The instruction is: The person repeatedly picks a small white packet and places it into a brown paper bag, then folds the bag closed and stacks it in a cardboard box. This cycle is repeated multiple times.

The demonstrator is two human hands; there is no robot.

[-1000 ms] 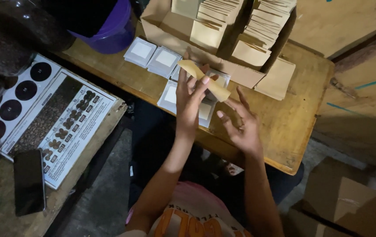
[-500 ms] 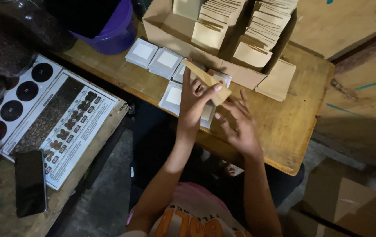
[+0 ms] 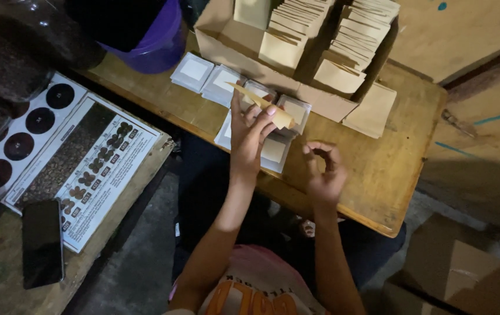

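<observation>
Two bare hands work above the wooden surface: the left hand pinches a flat tan paper envelope between thumb and fingers, raised over the white-windowed packets. The right hand hovers just beside it, holding nothing, fingers loosely curled, near the cardboard box of stacked envelopes.

By me sits a purple bucket on the wooden bench; my black phone lies beside a printed chart, cardboard boxes on the floor.
</observation>
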